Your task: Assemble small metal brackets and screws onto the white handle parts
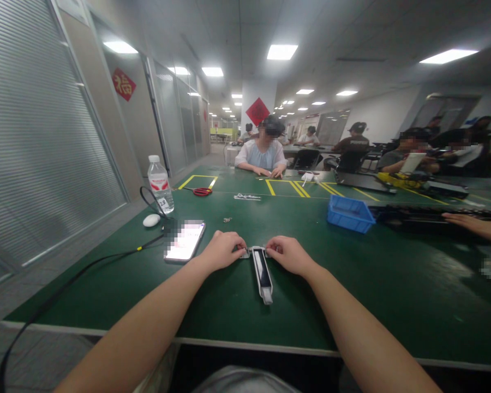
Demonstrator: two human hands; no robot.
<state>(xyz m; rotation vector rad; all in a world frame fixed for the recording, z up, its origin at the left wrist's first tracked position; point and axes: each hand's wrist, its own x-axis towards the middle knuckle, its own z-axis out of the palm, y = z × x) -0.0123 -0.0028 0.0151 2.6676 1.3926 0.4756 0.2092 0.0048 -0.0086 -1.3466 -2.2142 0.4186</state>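
Observation:
A slim, long device (262,273) with a pale frame and a dark inner panel lies on the green table, its narrow grey end towards me. Beside its far end, my left hand (226,250) is closed, thumb and fingertips pinching a small pale flat piece (244,254). My right hand (289,254) is closed on the opposite side, with its fingertips at the device's far right corner. What lies between those fingertips is too small to make out. A few tiny metal parts (227,220) rest farther up the table.
Left of my hands lie a phone (186,241), a white oval object (151,220), a black strap (106,256) and a water bottle (160,185). Red-handled scissors (202,191) and a blue bin (351,214) sit farther off. A co-worker's hand (477,225) reaches in at right; another person (262,150) sits opposite.

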